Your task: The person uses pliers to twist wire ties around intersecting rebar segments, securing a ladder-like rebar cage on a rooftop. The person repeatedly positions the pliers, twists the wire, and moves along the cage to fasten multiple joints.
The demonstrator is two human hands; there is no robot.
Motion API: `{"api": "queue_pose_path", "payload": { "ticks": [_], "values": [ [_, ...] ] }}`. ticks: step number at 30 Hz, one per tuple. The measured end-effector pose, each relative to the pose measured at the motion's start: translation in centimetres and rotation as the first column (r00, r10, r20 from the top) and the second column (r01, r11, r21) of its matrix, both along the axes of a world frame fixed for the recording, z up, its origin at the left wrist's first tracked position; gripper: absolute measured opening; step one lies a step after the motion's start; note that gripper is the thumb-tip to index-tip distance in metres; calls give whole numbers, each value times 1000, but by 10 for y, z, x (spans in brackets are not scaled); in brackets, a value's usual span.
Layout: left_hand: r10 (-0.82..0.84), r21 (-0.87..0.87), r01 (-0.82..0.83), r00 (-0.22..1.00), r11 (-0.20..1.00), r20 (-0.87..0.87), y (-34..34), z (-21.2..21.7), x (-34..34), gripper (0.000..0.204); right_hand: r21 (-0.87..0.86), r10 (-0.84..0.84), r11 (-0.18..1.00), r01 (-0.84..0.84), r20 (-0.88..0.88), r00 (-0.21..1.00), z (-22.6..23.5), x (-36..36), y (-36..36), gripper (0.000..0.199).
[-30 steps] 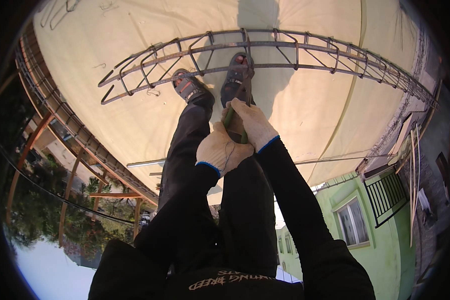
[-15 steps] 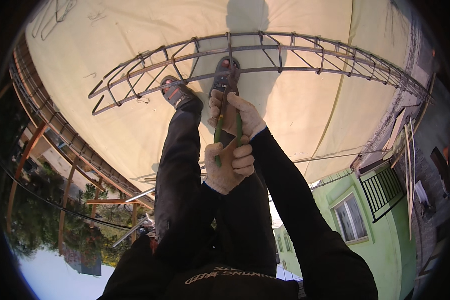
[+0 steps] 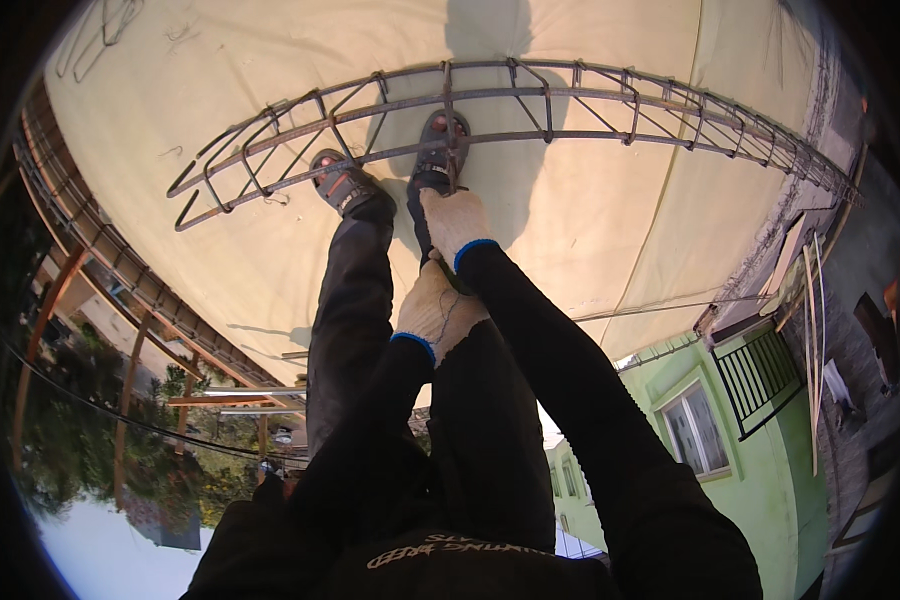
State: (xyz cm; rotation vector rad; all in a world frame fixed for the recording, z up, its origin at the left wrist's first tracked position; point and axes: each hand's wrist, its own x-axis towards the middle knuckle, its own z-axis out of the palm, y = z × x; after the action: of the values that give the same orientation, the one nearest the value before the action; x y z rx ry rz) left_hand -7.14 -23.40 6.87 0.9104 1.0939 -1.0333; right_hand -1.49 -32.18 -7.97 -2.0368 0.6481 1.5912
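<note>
My left hand [image 3: 438, 308], in a pale knit glove with a blue cuff, is closed around the green-handled pliers [image 3: 457, 283]; only a sliver of green shows between my gloves. Just beyond it, my right hand [image 3: 458, 226] is also gloved and closed, back upward, toward the head end of the pliers. Its fingers are mostly hidden underneath. A dark metal piece sticks out past my right glove toward the rebar cage [image 3: 490, 137], which lies crosswise over my feet. Bent stirrups join the cage's long bars.
The cage rests on a pale sheet-covered surface [image 3: 590, 220]. My sandalled feet [image 3: 342, 182] stand at its near side. Loose bent wires [image 3: 100, 45] lie at the far left. A rebar-lined edge [image 3: 100, 240] curves along the left, and a green building [image 3: 705, 435] stands lower right.
Both gloves have rolled over so their backs face up, and the pliers' handles, plainly seen before, are now mostly covered. The view has shifted slightly; the cage lies as before.
</note>
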Motion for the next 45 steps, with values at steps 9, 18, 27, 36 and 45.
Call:
{"api": "queue_pose_path", "payload": {
  "ticks": [9,18,27,36,45],
  "values": [
    [766,-367,-870,473,329,-435,-59,-60,-53,5,225,52,974,-18,-147,988,49,46,4,43],
    [676,-485,-786,119,-383,-727,-48,-50,-51,31,116,-431,557,822,-806,406,12,47,-12,26],
    [164,45,-166,985,985,52,0,-27,-35,71,150,-464,702,696,-645,608,30,34,6,37],
    [367,205,-404,909,891,197,-63,-90,-67,72,214,-435,846,489,-254,864,-10,-7,2,20],
    [767,-361,-719,642,594,-18,-38,-236,-146,50,215,-197,973,86,571,797,-68,-74,26,27]
  ]
}}
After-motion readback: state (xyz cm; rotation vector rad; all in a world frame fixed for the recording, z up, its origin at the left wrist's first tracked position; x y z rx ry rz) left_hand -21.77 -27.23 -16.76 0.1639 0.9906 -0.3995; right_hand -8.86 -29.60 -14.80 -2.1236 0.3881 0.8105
